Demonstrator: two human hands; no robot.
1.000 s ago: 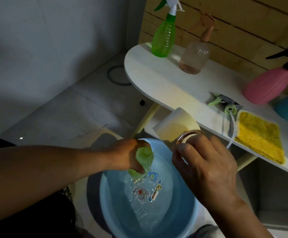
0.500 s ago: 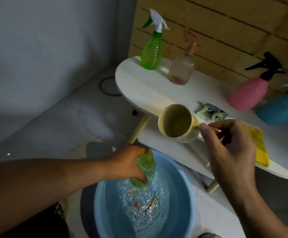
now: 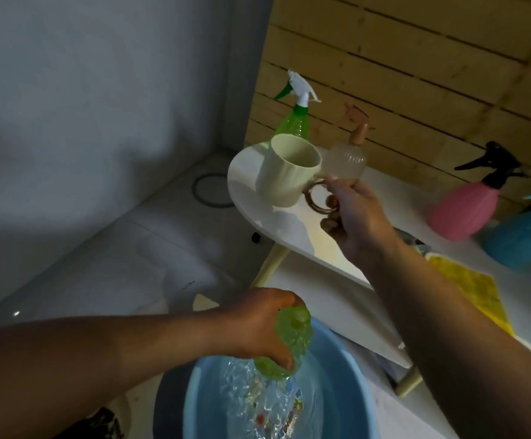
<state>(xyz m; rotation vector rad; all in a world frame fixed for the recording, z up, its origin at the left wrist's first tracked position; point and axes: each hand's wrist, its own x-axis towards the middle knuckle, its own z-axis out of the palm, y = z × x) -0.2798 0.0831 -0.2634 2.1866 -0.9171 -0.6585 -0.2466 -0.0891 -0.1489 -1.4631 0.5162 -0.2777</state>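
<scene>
While over basin (image 3: 189, 394) w/ water (image 3: 235, 407), L fingers (image 3: 286, 360) tight round green bottle (image 3: 293, 335), R fingers (image 3: 332, 202) round mug (image 3: 284, 172) handle (image 3: 312, 205).

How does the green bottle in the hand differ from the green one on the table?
The held bottle, gripped by the left hand, shows no spray head; the table bottle carries a white-and-green trigger. The held bottle is over the blue basin; the table bottle stands on the white table. Both are translucent green.

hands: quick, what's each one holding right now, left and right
Left hand: grips the green bottle over the blue basin.
Right hand: holds the cream mug by its handle.
</scene>
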